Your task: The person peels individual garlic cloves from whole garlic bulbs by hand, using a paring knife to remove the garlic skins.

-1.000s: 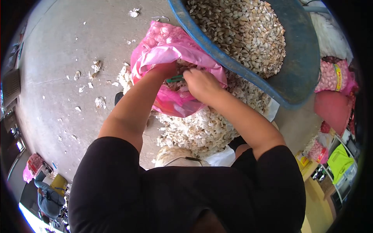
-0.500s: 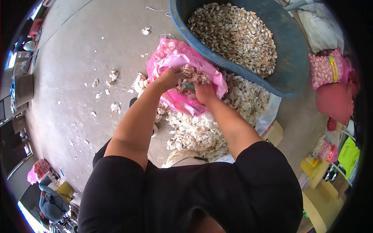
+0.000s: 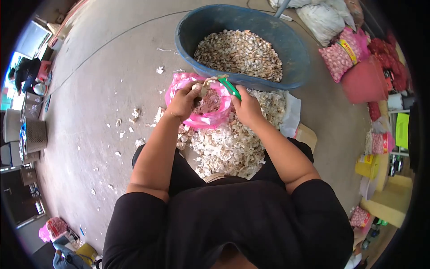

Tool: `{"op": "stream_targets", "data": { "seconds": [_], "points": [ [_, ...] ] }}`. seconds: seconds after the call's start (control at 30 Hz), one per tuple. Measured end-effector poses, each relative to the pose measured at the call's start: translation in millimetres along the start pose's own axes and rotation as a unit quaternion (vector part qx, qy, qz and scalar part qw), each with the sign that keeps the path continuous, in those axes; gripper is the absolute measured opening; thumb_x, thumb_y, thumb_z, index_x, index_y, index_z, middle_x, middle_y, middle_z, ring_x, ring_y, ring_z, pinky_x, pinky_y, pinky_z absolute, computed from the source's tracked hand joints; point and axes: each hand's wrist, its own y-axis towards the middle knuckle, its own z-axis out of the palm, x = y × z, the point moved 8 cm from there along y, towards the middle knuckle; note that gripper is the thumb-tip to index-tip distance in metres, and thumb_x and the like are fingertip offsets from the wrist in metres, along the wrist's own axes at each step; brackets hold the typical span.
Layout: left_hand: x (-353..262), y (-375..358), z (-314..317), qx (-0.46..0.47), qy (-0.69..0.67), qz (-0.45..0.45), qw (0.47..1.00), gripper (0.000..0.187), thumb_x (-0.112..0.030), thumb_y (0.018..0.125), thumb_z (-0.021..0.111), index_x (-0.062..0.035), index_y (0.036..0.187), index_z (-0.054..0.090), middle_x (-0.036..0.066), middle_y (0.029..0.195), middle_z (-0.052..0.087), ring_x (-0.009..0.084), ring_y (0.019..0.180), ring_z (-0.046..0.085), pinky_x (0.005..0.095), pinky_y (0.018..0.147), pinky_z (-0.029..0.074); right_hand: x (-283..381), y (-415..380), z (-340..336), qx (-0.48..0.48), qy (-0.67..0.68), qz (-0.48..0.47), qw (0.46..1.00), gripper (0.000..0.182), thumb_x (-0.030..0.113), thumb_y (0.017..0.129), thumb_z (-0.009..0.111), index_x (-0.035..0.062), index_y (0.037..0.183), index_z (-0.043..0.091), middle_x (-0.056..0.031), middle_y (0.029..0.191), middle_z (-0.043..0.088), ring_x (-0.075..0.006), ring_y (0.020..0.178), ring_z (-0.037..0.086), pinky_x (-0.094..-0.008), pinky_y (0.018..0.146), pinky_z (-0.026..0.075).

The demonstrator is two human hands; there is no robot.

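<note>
My left hand (image 3: pixel 182 101) is closed on a whitish garlic bulb (image 3: pixel 198 89), above the left part of an open pink bag (image 3: pixel 215 117). Reddish skins and pieces lie inside the bag. My right hand (image 3: pixel 247 107) grips a green-handled tool (image 3: pixel 230 87), whose far end points toward the bulb near the bag's upper rim. Its tip is too small to make out. Loose whitish garlic skins (image 3: pixel 224 150) are heaped below and right of the bag. Just beyond, a blue tub (image 3: pixel 293 56) holds many separated cloves (image 3: pixel 242 54).
Filled pink net bags (image 3: pixel 337 56) and a red bucket (image 3: pixel 365 80) stand at the right. A perforated grey basket (image 3: pixel 36 134) is at the far left. Scraps of skin dot the concrete floor. Other people (image 3: pixel 27 74) show at the left edge.
Both hands have come up out of the pink bag. The bulb now shows in my left hand and the green tool in my right. The view has shifted, bringing more of the tub into sight.
</note>
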Motion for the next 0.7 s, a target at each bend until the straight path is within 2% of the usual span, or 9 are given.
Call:
{"op": "stream_targets", "data": {
  "seconds": [0.07, 0.17, 0.27, 0.33, 0.4, 0.43, 0.5, 0.6, 0.7],
  "points": [
    [1.2, -11.1, 19.0, 0.025, -0.110, 0.004, 0.994, 0.033, -0.026, 0.088, 0.043, -0.0017, 0.109, 0.048, 0.003, 0.086, 0.054, 0.0104, 0.073, 0.049, 0.0241, 0.062, 0.041, 28.7, -30.1, -30.7, -0.057, 0.010, -0.057, 0.997, 0.029, 0.013, 0.079, 0.053, 0.0083, 0.107, 0.048, -0.0183, 0.079, 0.058, -0.0333, 0.068, 0.057, -0.0380, 0.054, 0.044],
    [-6.9, -32.6, 51.5, 0.045, -0.208, -0.015, 0.977, 0.031, -0.025, 0.089, 0.040, -0.0025, 0.109, 0.048, 0.005, 0.087, 0.055, 0.0124, 0.070, 0.050, 0.0256, 0.060, 0.042, 75.7, -77.8, -64.7, -0.178, 0.005, -0.261, 0.949, 0.037, 0.010, 0.080, 0.051, 0.0068, 0.115, 0.042, -0.0188, 0.086, 0.058, -0.0338, 0.067, 0.058, -0.0360, 0.054, 0.045],
    [0.5, -40.9, 66.6, 0.075, -0.263, -0.044, 0.961, 0.030, -0.026, 0.089, 0.040, -0.0040, 0.108, 0.048, 0.006, 0.087, 0.056, 0.0136, 0.068, 0.050, 0.0264, 0.058, 0.042, 67.1, -95.1, -76.9, -0.236, 0.033, -0.214, 0.947, 0.037, 0.009, 0.081, 0.049, 0.0046, 0.118, 0.039, -0.0138, 0.081, 0.059, -0.0264, 0.060, 0.059, -0.0315, 0.052, 0.045],
    [14.6, -43.3, 61.0, 0.068, -0.248, -0.061, 0.965, 0.027, -0.024, 0.088, 0.041, -0.0066, 0.108, 0.047, 0.008, 0.087, 0.057, 0.0140, 0.068, 0.052, 0.0247, 0.057, 0.043, 13.6, -86.0, -59.0, -0.111, 0.310, 0.067, 0.942, 0.037, 0.005, 0.084, 0.043, 0.0065, 0.120, 0.037, -0.0030, 0.065, 0.047, -0.0078, 0.057, 0.050, -0.0236, 0.049, 0.044],
    [19.1, -46.8, 58.0, 0.076, -0.226, -0.060, 0.969, 0.026, -0.023, 0.088, 0.042, -0.0077, 0.108, 0.047, 0.008, 0.087, 0.057, 0.0144, 0.070, 0.053, 0.0241, 0.058, 0.045, 6.8, -93.1, -72.6, -0.187, 0.148, 0.018, 0.971, 0.036, 0.010, 0.080, 0.049, 0.0098, 0.115, 0.044, -0.0160, 0.076, 0.058, -0.0284, 0.058, 0.058, -0.0352, 0.051, 0.046],
    [21.1, -46.1, 53.9, 0.032, -0.211, -0.061, 0.975, 0.028, -0.019, 0.087, 0.044, -0.0052, 0.112, 0.045, 0.008, 0.091, 0.056, 0.0154, 0.076, 0.055, 0.0245, 0.063, 0.048, 21.1, -95.9, -72.7, -0.186, 0.091, -0.068, 0.976, 0.037, 0.010, 0.078, 0.050, 0.0103, 0.115, 0.044, -0.0160, 0.076, 0.058, -0.0290, 0.058, 0.058, -0.0359, 0.051, 0.045],
    [9.9, -43.9, 59.5, 0.053, -0.175, -0.011, 0.983, 0.029, -0.015, 0.087, 0.044, -0.0022, 0.113, 0.044, 0.009, 0.095, 0.056, 0.0177, 0.079, 0.056, 0.0267, 0.064, 0.049, 52.3, -115.2, -65.5, -0.174, -0.026, -0.228, 0.958, 0.039, 0.010, 0.076, 0.052, 0.0114, 0.114, 0.045, -0.0159, 0.077, 0.058, -0.0301, 0.058, 0.057, -0.0372, 0.050, 0.045],
    [2.1, -40.1, 63.0, 0.077, -0.119, 0.019, 0.990, 0.036, -0.008, 0.082, 0.052, 0.0004, 0.116, 0.042, 0.008, 0.097, 0.055, 0.0165, 0.082, 0.056, 0.0260, 0.067, 0.049, 56.5, -114.9, -58.1, -0.090, -0.061, -0.138, 0.984, 0.037, 0.004, 0.074, 0.053, 0.0063, 0.111, 0.049, -0.0186, 0.102, 0.055, -0.0321, 0.089, 0.056, -0.0347, 0.071, 0.047],
    [-0.5, -40.3, 60.8, 0.064, -0.068, 0.010, 0.996, 0.038, -0.010, 0.077, 0.060, 0.0001, 0.111, 0.047, 0.006, 0.095, 0.057, 0.0130, 0.084, 0.055, 0.0222, 0.068, 0.047, 73.9, -109.1, -64.1, -0.097, -0.087, -0.147, 0.980, 0.041, 0.004, 0.073, 0.053, 0.0108, 0.113, 0.049, -0.0162, 0.089, 0.059, -0.0315, 0.074, 0.058, -0.0369, 0.063, 0.047]
  ]
}}
